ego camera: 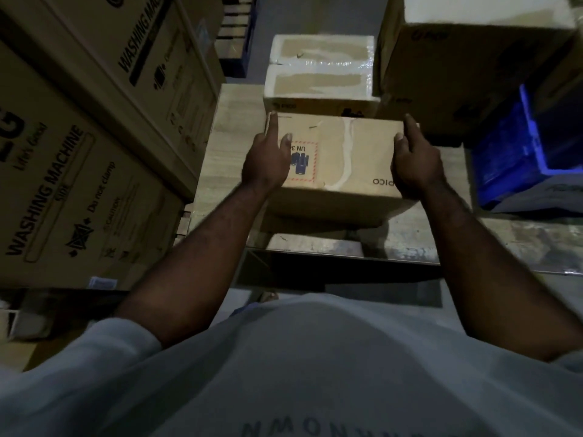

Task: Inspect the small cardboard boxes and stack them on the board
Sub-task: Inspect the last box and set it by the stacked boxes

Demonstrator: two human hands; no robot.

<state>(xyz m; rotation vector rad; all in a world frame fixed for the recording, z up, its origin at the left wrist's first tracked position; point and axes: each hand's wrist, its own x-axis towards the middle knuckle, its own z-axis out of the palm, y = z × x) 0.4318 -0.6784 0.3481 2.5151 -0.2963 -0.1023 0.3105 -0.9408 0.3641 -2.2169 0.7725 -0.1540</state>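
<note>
Small cardboard box (344, 159), centre of frame, held at both ends over the board (230, 146).

The box is plain brown and taped along its top, with a red-bordered "UN" battery label beside the left hand (268, 162) and "PICO" print by the right hand (413, 162). Each hand grasps one end, thumb on the top face and fingers down the side. Whether the box rests on anything cannot be told. A tape-wrapped box (318, 74) stands just behind it, above centre. Washing machine cartons (79, 168) are stacked at left, a large carton (457, 67) sits at upper right and a blue crate (520, 146) at right. A white shirt (315, 373) fills the bottom of the frame.
</note>
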